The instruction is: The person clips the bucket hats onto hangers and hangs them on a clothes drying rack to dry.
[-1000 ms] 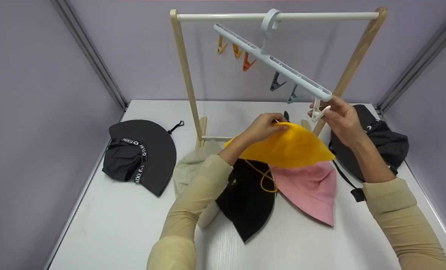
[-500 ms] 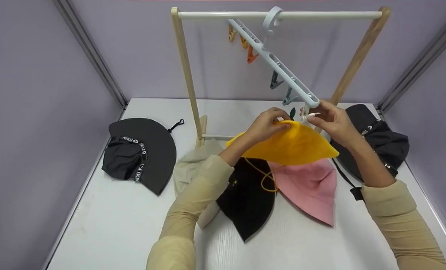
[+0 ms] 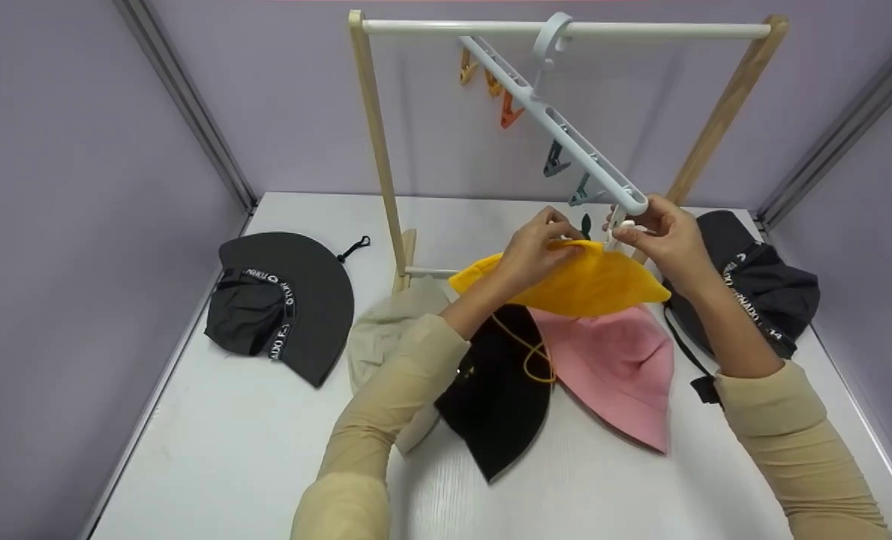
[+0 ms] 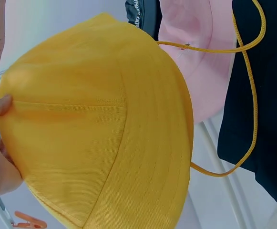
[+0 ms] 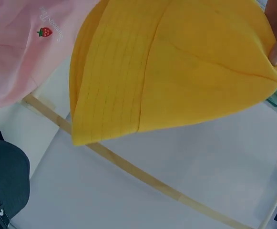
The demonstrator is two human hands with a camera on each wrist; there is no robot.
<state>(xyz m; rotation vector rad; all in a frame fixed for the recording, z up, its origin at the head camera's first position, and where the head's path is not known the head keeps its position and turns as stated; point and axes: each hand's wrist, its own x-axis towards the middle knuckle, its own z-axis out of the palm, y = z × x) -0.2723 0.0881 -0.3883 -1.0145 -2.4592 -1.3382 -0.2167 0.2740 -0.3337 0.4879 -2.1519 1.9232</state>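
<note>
My left hand (image 3: 542, 253) pinches the top of a yellow bucket hat (image 3: 592, 283) and holds it up, brim downward; its yellow cord dangles below. The left wrist view shows thumb and fingertips at the crown (image 4: 57, 129). My right hand (image 3: 671, 241) pinches a white clip (image 3: 615, 226) at the near end of a pale blue hanger (image 3: 577, 146). The clip's lower end is right at the hat's top edge in the head view. Other clips hang along the hanger, among them an orange clip (image 3: 511, 111) and a dark blue clip (image 3: 554, 160).
The hanger hooks over the white rail (image 3: 656, 30) of a wooden-legged rack. On the table (image 3: 213, 450) lie a pink hat (image 3: 614, 367), a black hat (image 3: 502, 420), a beige hat (image 3: 385, 330), a dark wide-brimmed hat (image 3: 314, 300) at left and another dark hat (image 3: 768, 292) at right.
My right hand has brought the white clip left and slightly down to the hat's top, swinging the hanger's near end along. My left hand has stayed nearly in place with the yellow hat.
</note>
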